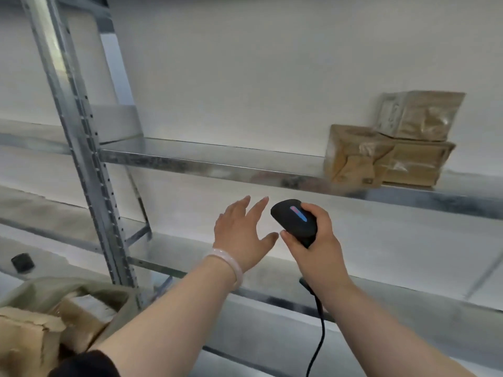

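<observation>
Scanner [295,221]: black, rounded head, lit blue-pink strip, corded.

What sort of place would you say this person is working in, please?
Probably a parcel stockroom or small warehouse. Galvanised metal shelving runs across the view, taped brown parcels sit stacked on one shelf, and the right hand grips a corded black barcode scanner.

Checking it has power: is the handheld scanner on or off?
On: the scanner in the right hand shows a glowing blue-pink light strip on top.
</observation>
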A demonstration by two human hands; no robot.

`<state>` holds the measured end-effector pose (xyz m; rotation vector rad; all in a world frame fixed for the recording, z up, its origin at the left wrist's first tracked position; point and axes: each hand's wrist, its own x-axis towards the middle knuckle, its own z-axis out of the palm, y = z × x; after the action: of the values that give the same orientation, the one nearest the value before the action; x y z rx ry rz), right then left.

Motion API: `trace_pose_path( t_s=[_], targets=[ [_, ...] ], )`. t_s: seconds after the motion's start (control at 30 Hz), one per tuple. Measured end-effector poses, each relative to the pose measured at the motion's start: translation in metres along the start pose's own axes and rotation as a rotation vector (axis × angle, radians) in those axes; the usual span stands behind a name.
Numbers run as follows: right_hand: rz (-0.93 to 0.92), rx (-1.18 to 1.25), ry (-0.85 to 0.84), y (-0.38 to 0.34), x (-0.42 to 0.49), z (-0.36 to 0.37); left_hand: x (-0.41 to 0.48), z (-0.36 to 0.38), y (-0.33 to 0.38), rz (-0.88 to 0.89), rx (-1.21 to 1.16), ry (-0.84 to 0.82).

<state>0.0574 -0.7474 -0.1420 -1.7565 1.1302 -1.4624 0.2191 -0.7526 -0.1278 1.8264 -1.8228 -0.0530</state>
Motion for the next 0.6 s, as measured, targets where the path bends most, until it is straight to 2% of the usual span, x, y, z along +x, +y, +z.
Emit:
trace_pose_path(
  t_s=[0.33, 0.5, 0.6],
  targets=[
    [-0.159, -0.011, 0.218, -0.024, 0.035, -0.159, 0.044, -0.007, 0.158, 0.196, -0.164, 0.100],
    [-0.198, -0.006, 0.306, -0.044, 0.068, -0.217, 0.064, -0.035, 0.204, 0.137, -0.257, 0.214],
    [-0.211, -0.004, 0.370, -0.057, 0.092, -0.237, 0.080, -0.048, 0.229, 0.162, -0.333, 0.219]
  ],
)
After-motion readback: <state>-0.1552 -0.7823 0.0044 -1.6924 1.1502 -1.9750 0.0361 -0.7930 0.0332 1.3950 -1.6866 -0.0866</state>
